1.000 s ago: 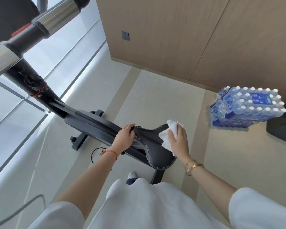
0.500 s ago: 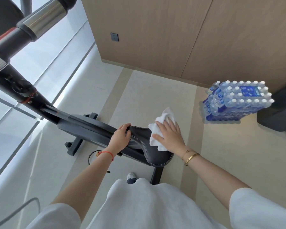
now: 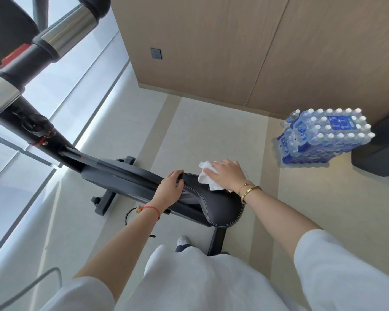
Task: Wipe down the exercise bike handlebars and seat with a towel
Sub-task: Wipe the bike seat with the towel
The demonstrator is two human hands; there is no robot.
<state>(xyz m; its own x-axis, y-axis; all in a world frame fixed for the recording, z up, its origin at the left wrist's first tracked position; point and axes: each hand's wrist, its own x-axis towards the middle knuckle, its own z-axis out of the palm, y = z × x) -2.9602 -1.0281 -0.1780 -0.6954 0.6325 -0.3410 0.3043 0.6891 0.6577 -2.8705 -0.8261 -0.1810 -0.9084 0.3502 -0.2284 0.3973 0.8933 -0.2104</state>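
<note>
The black bike seat (image 3: 220,209) sits in the middle of the head view, its narrow nose pointing left. My left hand (image 3: 170,189) is wrapped around that nose. My right hand (image 3: 227,175) lies flat on a crumpled white towel (image 3: 208,176), pressing it onto the far side of the seat near its middle. The chrome and black handlebar (image 3: 61,39) crosses the top left corner, well away from both hands.
The black bike frame (image 3: 112,171) runs left from the seat, with its foot (image 3: 103,203) on the pale floor. Shrink-wrapped packs of water bottles (image 3: 323,135) stand at the right beside a dark box (image 3: 382,149). A wood-panelled wall (image 3: 234,52) is behind. A cable (image 3: 27,288) crosses the bottom left.
My right hand has slid the towel from the seat's wide rear edge leftward across the top toward the nose. My left hand has kept its hold on the nose.
</note>
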